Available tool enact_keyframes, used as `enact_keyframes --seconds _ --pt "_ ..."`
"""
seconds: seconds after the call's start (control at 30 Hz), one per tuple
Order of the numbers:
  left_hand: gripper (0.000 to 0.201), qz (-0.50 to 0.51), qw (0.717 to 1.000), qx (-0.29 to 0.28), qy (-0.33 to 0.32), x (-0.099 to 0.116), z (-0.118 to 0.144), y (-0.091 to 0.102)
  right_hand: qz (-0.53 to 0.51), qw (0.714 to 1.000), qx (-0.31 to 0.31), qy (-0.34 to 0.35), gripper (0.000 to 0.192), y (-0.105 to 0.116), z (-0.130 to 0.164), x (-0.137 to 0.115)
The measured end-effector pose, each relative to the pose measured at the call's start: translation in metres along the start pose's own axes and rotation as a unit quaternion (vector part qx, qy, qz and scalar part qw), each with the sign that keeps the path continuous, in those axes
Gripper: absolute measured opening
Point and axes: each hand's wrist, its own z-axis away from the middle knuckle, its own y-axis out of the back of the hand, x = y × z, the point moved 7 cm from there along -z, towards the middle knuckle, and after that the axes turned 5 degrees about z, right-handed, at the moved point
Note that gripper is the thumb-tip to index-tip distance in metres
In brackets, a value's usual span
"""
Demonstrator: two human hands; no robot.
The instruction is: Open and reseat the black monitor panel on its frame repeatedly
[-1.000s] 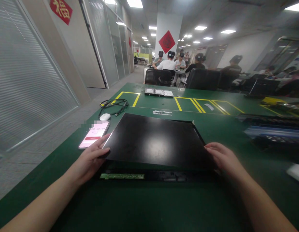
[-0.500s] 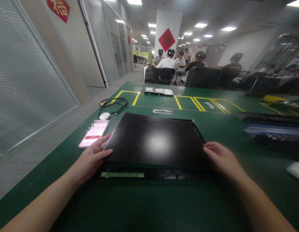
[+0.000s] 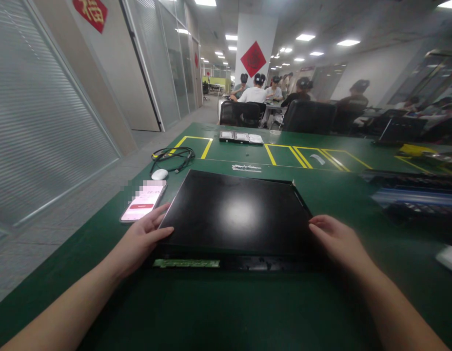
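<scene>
A flat black metal cover panel (image 3: 235,212) lies on a low black chassis on the green table (image 3: 226,307). A green circuit-board strip (image 3: 186,263) shows along the chassis front, below the panel's near edge. My left hand (image 3: 143,236) grips the panel's near left corner, thumb on top. My right hand (image 3: 335,240) holds the near right corner, fingers along the edge. Both forearms reach in from the bottom of the view.
A phone (image 3: 144,201) with a pink screen lies left of the panel, with a white mouse (image 3: 159,174) and a black cable (image 3: 172,157) beyond. Small trays (image 3: 241,137) sit in yellow-taped zones. Dark equipment (image 3: 412,195) lies at right. Several people sit at far tables.
The panel's near edge has come down and slid slightly away from me over the chassis. My left thumb has moved further onto the panel's top.
</scene>
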Motion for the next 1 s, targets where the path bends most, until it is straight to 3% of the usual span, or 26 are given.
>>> enact_keyframes --seconds 0.33,0.57,1.0 --pt "0.079 -0.013 1.0 -0.008 0.004 -0.002 -0.001 0.002 0.011 1.0 -0.02 -0.02 0.033 -0.003 -0.002 0.007" --pt "0.078 -0.012 1.0 -0.027 0.001 -0.006 -0.004 0.004 0.002 1.0 -0.001 -0.013 0.031 -0.002 -0.003 0.01" --pt "0.076 -0.015 1.0 0.014 0.022 -0.002 0.0 0.003 0.014 1.0 0.018 0.002 0.029 0.001 -0.005 0.007"
